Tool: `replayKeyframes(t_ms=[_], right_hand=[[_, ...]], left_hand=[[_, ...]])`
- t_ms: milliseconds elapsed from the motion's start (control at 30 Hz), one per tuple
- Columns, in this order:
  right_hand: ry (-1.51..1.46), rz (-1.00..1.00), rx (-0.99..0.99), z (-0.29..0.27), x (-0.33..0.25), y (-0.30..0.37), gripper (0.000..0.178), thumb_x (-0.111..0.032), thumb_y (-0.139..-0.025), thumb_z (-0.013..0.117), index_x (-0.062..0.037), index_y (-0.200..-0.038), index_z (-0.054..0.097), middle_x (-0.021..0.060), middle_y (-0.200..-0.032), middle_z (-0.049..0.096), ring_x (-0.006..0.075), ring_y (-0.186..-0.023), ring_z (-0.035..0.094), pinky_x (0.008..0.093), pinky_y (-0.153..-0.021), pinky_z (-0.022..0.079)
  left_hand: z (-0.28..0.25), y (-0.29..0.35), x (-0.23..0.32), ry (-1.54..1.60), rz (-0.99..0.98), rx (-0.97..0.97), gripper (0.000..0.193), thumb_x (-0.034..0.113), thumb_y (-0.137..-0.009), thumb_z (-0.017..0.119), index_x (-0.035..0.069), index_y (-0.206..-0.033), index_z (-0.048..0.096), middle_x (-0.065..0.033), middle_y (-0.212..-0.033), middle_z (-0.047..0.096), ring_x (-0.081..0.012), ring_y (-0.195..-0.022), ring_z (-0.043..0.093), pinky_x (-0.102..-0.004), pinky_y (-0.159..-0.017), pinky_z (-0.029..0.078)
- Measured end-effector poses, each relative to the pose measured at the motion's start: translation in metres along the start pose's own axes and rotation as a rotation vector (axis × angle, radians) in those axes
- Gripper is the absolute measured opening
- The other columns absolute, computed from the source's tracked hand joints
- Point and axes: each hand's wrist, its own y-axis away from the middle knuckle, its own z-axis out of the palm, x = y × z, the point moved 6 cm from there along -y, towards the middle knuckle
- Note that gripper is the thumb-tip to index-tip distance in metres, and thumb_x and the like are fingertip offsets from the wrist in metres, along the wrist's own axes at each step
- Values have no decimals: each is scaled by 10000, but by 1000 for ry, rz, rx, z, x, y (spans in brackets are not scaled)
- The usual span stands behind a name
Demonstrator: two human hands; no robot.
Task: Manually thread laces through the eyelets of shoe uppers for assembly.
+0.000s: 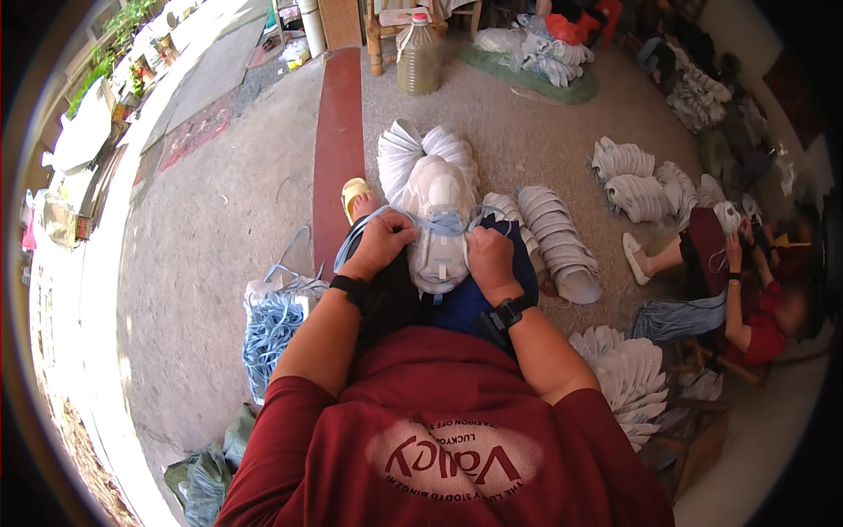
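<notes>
A white shoe upper [436,263] rests across my lap between my knees, its heel end toward me. Light blue shoelace [446,222] crosses its eyelet area, and loose lengths trail off both sides. At the left edge of the upper, my left hand [384,241] is closed in a pinch on the lace, with several strands hanging beside it. My right hand [492,260] is closed at the right edge, where the lace runs into its fingers; the fingertips are partly hidden. Another pale upper shows just beyond the one on my lap.
Fanned stacks of white uppers [402,162] stand ahead, with a long row [558,241] to the right. Bundled blue laces [274,329] lie at my left. A seated co-worker [764,316] handles a white upper at far right. A large liquid-filled jug [419,61] stands ahead.
</notes>
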Motion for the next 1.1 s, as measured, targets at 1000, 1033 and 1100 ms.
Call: replayKeyframes(t_ms=[1000, 1033, 1100], right_hand=[[251, -767, -398, -7, -58, -12, 22, -18, -697, 549, -17, -718, 554, 142, -732, 522, 290, -648, 571, 354, -568, 479], [249, -774, -399, -7, -62, -9, 22, -18, -697, 549, -17, -718, 554, 142, -732, 522, 290, -648, 571, 354, -568, 479], [-192, -705, -367, -19, -81, 2, 41, 14, -688, 545, -17, -712, 533, 130, -721, 495, 276, -648, 560, 363, -594, 473]], left_hand=[[18, -3, -18, 416, -151, -13, 55, 58, -777, 653, 4, -769, 651, -7, -657, 614, -65, -593, 534, -221, -564, 442], [20, -4, -19, 339, -136, -23, 59, 30, -804, 634, -5, -756, 638, 4, -659, 602, -61, -603, 527, -207, -561, 433], [20, -1, -13, 224, -151, 14, 70, 73, -786, 654, 8, -763, 646, -16, -644, 614, -82, -584, 535, -234, -550, 438]])
